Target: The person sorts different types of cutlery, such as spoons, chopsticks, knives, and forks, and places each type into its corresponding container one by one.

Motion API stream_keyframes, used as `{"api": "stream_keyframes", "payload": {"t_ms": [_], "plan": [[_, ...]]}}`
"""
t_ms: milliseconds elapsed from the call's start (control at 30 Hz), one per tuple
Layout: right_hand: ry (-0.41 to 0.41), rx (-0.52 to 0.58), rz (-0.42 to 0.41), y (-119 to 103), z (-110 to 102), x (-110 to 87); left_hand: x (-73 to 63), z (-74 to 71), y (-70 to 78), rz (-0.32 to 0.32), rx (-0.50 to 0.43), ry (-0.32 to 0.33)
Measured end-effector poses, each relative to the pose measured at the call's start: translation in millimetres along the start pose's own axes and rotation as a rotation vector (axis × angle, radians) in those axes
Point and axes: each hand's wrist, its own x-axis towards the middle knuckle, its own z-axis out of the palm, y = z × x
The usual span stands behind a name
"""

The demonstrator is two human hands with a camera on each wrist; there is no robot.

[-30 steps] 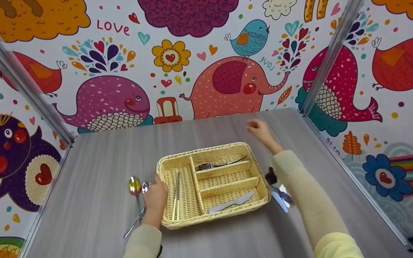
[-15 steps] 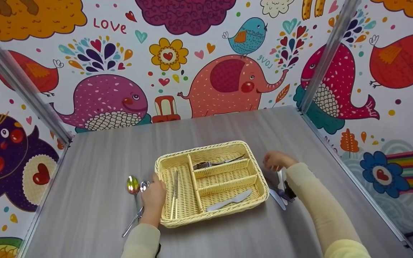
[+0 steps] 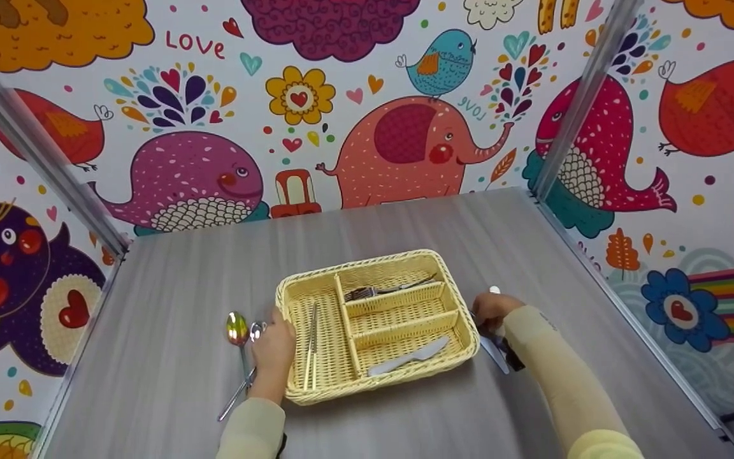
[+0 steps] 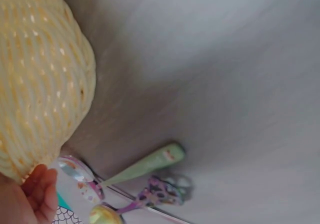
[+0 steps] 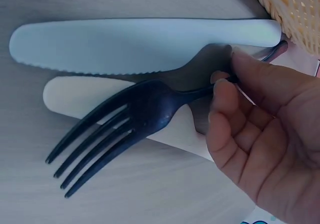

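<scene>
Now lower, the right hand (image 5: 270, 134) pinches a dark fork (image 5: 152, 108), left hand (image 3: 274, 347) gripping the basket (image 3: 380, 382), tabletop (image 3: 182, 280) stretching beyond.

A big, round-sided, pale yellow woven basket (image 4: 45, 68) fills the top left, and the left hand (image 4: 27, 199) has its bent fingers against the basket's edge. Near the fingers, on the smooth grey table (image 4: 240, 93), lie a fat light-green handle (image 4: 147, 165), a thin shiny silver metal stick (image 4: 167, 215) and a yellow-bowled spoon with a lacy purple handle (image 4: 159, 194).
</scene>
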Motion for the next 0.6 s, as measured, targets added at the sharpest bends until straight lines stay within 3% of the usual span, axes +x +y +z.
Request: {"api": "stream_keyframes", "payload": {"t_ms": [167,333,533,567,600], "plan": [[-0.016,0.014,0.003,2,-3,1.3,-0.1,-0.2,0.4,0.019,-0.007,0.008],[0.020,0.049,-0.065,2,-12,1.9,0.6,-1.7,0.7,0.035,0.003,0.009],[0.259,0.024,-0.159,15,-28,31.3,0.4,-1.9,1.1,0.025,0.014,-0.002],[0.324,0.025,-0.234,25,-31,44.8,0.2,-2.0,1.1,0.025,0.015,0.000],[0.368,0.003,-0.247,25,-34,48.7,0.0,-1.8,0.9,0.026,0.014,0.005]]}}
